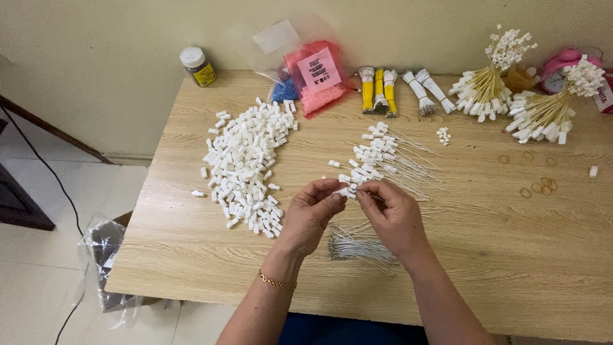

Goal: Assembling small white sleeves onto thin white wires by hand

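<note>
My left hand (313, 214) and my right hand (391, 214) meet over the middle of a wooden table (511, 255). Between their fingertips they pinch one small white cap (345, 191) with a thin wire. A big heap of loose white caps (248, 167) lies to the left of my left hand. Just beyond my fingers lies a pile of capped wires (383, 156). Below my hands rests a bundle of bare thin wires (357, 246). A gold bracelet sits on my left wrist.
Along the back edge stand a small jar (197, 66), a pink bag of beads (316, 80), yellow and white tied bundles (383, 89) and two bunches of capped wires (511, 83). Rubber bands (539, 185) lie at the right. A plastic-lined bin (105, 255) sits on the floor, left.
</note>
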